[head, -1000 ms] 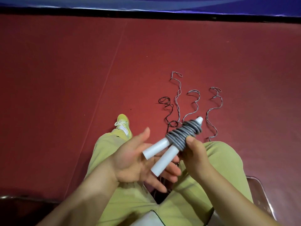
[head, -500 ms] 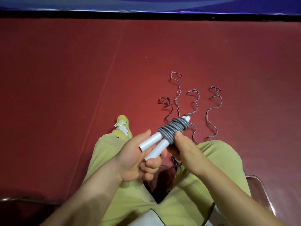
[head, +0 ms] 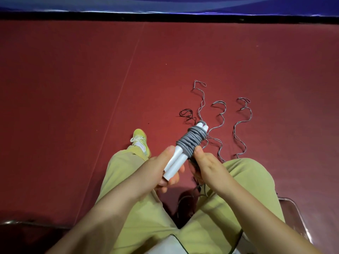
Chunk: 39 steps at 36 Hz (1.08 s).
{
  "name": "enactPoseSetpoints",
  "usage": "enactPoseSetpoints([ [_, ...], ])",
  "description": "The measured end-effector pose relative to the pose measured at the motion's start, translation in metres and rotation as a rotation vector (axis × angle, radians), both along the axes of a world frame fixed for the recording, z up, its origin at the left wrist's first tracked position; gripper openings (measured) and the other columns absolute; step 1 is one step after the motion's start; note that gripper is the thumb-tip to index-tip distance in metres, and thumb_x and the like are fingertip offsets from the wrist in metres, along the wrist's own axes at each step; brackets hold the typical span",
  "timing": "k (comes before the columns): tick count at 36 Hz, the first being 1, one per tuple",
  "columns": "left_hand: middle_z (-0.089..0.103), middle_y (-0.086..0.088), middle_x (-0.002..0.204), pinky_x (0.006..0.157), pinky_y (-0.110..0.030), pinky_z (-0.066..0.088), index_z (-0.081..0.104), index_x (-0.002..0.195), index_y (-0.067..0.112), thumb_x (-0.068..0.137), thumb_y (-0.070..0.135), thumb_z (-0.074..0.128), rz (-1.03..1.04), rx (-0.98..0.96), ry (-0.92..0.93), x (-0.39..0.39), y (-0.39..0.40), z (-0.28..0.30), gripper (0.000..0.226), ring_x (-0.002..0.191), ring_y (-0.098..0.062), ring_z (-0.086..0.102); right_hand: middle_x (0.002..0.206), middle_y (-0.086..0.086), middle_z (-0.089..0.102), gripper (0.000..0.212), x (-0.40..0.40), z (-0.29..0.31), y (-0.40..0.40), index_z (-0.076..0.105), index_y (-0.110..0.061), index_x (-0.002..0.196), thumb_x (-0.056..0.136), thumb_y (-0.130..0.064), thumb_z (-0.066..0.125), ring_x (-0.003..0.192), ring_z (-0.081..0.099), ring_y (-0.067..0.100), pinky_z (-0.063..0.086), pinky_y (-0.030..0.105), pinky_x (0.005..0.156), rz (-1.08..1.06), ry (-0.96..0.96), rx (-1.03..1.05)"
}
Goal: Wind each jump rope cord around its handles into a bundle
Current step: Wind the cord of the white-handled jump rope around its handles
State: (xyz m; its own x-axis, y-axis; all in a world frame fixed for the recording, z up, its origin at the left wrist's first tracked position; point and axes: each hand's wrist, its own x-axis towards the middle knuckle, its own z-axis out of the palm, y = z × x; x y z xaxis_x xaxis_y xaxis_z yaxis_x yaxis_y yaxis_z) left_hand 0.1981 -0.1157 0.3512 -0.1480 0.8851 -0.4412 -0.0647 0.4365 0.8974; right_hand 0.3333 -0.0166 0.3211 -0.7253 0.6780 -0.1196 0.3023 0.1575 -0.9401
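Observation:
Two white jump rope handles (head: 176, 162) lie side by side, pointing up and to the right, with a grey cord bundle (head: 191, 141) wound round their upper half. My left hand (head: 165, 167) grips the lower ends of the handles, thumb on top. My right hand (head: 203, 160) holds the lower edge of the wound bundle, thumb pressed against the cord. Loose cords (head: 220, 125) of other ropes snake across the red floor beyond the bundle, and a darker cord (head: 187, 115) lies to their left.
I sit with green-trousered legs (head: 244, 180) apart and a yellow shoe (head: 140, 142) on the red mat (head: 73, 88). A clear chair edge (head: 293, 213) shows at the lower right. A dark strip and blue wall run along the far edge.
My left hand went from open under the handles to gripping them. The bundle swung from pointing right to pointing more upward, and the two handles drew together.

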Motion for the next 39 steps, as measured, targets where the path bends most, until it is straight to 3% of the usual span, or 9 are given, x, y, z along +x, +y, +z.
enactPoseSetpoints([
  [7,0.051,0.006,0.067,0.078,-0.042,0.046,0.048,0.069,0.018,0.088,0.063,0.035,-0.007,0.043,0.573,0.001,-0.002,-0.005,0.050,0.070,-0.019,0.051,0.061,0.011,0.037,0.085,-0.002,0.002,-0.007,0.042,0.000,0.066,0.073,-0.081,0.017,0.056,0.028,0.022,0.024,0.036,0.056,0.041,-0.024,-0.148],
  [10,0.051,0.006,0.068,0.073,-0.043,0.046,0.047,0.074,0.020,0.084,0.065,0.035,-0.041,0.034,0.703,0.001,-0.004,-0.005,0.048,0.073,-0.021,0.052,0.057,0.008,0.039,0.068,-0.003,0.010,-0.007,0.046,-0.023,0.052,0.078,-0.081,0.024,0.050,0.031,0.017,0.025,0.032,0.052,0.022,-0.045,-0.180],
  [19,0.048,0.002,0.066,0.060,-0.037,0.036,0.045,0.079,0.018,0.072,0.073,0.026,-0.052,0.129,0.886,0.002,-0.008,-0.010,0.059,0.070,-0.023,0.048,0.048,-0.009,0.033,0.056,-0.003,0.010,-0.006,0.051,-0.027,0.047,0.092,-0.059,0.038,0.045,0.025,0.009,0.021,0.027,0.051,-0.011,-0.010,-0.180],
  [22,0.043,0.010,0.061,0.060,-0.035,0.033,0.045,0.074,0.018,0.062,0.075,0.038,-0.077,0.103,0.694,-0.004,-0.006,-0.008,0.059,0.060,-0.016,0.041,0.050,-0.011,0.028,0.046,-0.002,0.009,-0.008,0.038,-0.021,0.059,0.076,-0.064,0.044,0.046,0.022,0.007,0.020,0.022,0.047,-0.008,0.113,-0.265],
  [26,0.059,0.010,0.062,0.061,-0.030,0.042,0.067,0.068,0.022,0.055,0.073,0.063,-0.198,0.040,-0.047,-0.014,-0.005,0.001,0.053,0.057,-0.010,0.053,0.056,0.002,0.030,0.059,0.002,0.004,-0.011,0.044,-0.011,0.070,0.061,-0.067,0.061,0.052,0.024,0.013,0.017,0.029,0.048,-0.015,0.294,-0.338],
  [28,0.070,-0.005,0.075,0.064,-0.031,0.053,0.072,0.086,0.018,0.054,0.078,0.067,-0.323,0.015,-0.388,-0.014,-0.006,-0.001,0.068,0.064,-0.018,0.064,0.058,0.009,0.039,0.079,0.004,0.004,-0.011,0.054,-0.008,0.068,0.038,-0.078,0.073,0.051,0.034,0.016,0.025,0.025,0.045,-0.026,0.367,-0.411],
  [30,0.071,-0.012,0.087,0.070,-0.035,0.057,0.069,0.100,0.009,0.061,0.080,0.061,-0.431,-0.008,-0.643,-0.007,-0.005,-0.006,0.081,0.075,-0.023,0.068,0.049,0.000,0.052,0.069,0.006,0.007,-0.010,0.067,-0.017,0.059,0.026,-0.077,0.076,0.042,0.044,0.012,0.031,0.020,0.043,-0.015,0.462,-0.497],
  [34,0.071,-0.009,0.097,0.077,-0.037,0.056,0.063,0.114,0.005,0.076,0.077,0.048,-0.529,0.066,-0.973,0.014,-0.004,-0.013,0.083,0.088,-0.022,0.068,0.038,-0.010,0.047,0.050,0.005,0.011,-0.011,0.069,-0.025,0.066,0.047,-0.071,0.077,0.035,0.041,0.006,0.030,0.024,0.044,0.184,0.519,-0.512],
  [39,0.058,0.007,0.069,0.047,-0.016,0.042,0.065,0.098,0.016,0.073,0.078,0.050,-0.516,0.046,-1.116,0.016,-0.001,-0.016,0.069,0.047,-0.004,0.043,0.054,-0.012,0.055,0.057,0.013,0.018,-0.006,0.057,-0.018,0.072,0.054,-0.070,0.069,0.053,0.049,0.001,0.040,0.020,0.056,0.052,0.393,-0.360],
])
